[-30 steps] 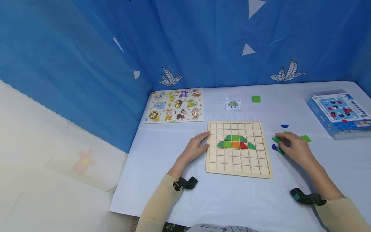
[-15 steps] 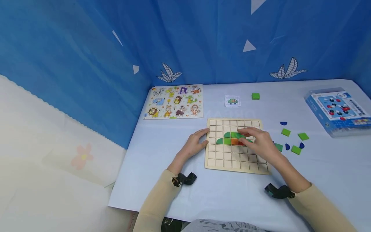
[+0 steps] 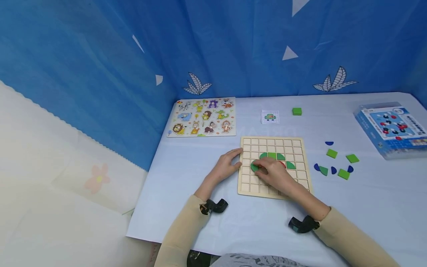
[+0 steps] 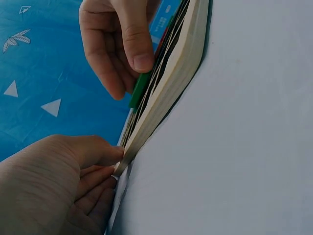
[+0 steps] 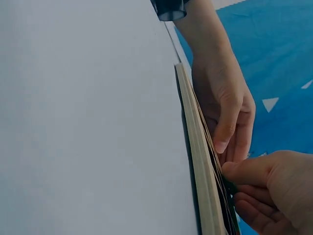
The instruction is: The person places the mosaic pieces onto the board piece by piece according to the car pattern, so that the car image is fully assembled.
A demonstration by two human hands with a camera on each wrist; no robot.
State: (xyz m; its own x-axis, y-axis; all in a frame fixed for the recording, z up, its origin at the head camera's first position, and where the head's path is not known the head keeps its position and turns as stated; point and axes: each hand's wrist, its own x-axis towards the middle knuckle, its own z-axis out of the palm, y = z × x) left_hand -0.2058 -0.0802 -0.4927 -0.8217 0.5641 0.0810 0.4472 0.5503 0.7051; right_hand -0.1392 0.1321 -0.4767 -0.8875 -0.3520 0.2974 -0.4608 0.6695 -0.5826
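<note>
Right hand (image 3: 275, 174) pinching a green piece (image 3: 254, 167) between thumb and fingers at the left part of the grid board (image 3: 254, 187), left hand (image 3: 222, 166) relaxed, thumb and forefinger apart, touching the board's left edge, loose green squares (image 3: 343, 174) and blue half-rounds (image 3: 334, 170) on the desk (image 3: 373, 207) right of it.

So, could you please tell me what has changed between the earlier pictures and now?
The right hand moved leftward, from the loose pieces to the left part of the board, where it now pinches a green piece. The left hand still holds the board's left edge, and the picture card and the box stayed in place.
</note>
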